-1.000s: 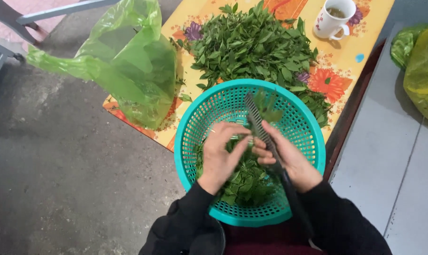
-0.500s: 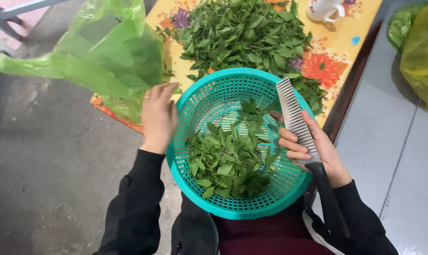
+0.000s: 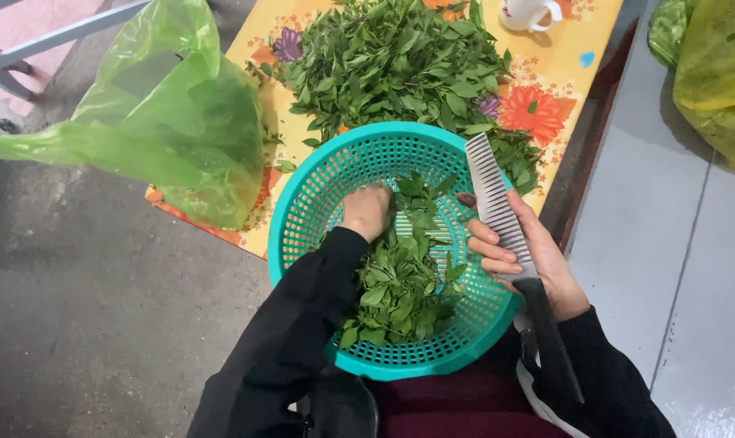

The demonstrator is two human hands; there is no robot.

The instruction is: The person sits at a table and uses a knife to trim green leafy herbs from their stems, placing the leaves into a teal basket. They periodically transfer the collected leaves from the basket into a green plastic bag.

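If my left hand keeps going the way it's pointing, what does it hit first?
The left hand points up the picture, inside the basket. It would probably meet the basket's far wall first, then the leaf pile on the table; depth is hard to judge.

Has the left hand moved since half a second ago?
Yes. The left hand went from the teal plastic basket's far-left rim down inside, onto the green leaves.
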